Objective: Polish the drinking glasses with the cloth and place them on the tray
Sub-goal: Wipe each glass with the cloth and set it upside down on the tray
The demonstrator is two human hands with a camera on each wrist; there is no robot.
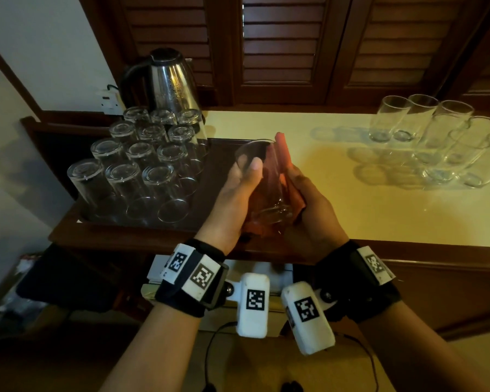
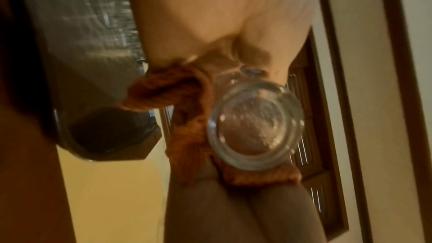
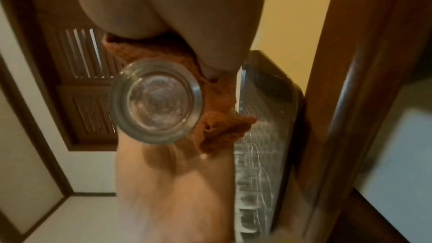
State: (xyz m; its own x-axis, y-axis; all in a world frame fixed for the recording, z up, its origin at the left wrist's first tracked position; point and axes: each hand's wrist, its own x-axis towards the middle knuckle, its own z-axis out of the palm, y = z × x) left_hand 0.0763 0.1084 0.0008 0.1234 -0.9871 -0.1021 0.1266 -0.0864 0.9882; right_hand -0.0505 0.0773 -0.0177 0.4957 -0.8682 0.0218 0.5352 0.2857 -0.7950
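I hold a clear drinking glass (image 1: 269, 193) tilted over the tray's right end, its thick base (image 2: 254, 127) (image 3: 156, 101) toward me. My left hand (image 1: 244, 179) grips the glass, thumb across its side. My right hand (image 1: 311, 202) presses an orange-red cloth (image 1: 284, 154) against the glass's right side and curls round it. The cloth (image 2: 163, 91) (image 3: 219, 123) also bunches under the base. Several glasses (image 1: 142, 168) stand upside down on the dark wooden tray (image 1: 111, 222) at the left. Several upright glasses (image 1: 436, 137) stand at the counter's far right.
A steel electric kettle (image 1: 164, 80) stands behind the tray. The cream countertop (image 1: 337, 176) stretches between the tray and the upright glasses. Dark louvred shutters (image 1: 280, 43) back the counter. A cable (image 1: 218, 332) hangs below its front edge.
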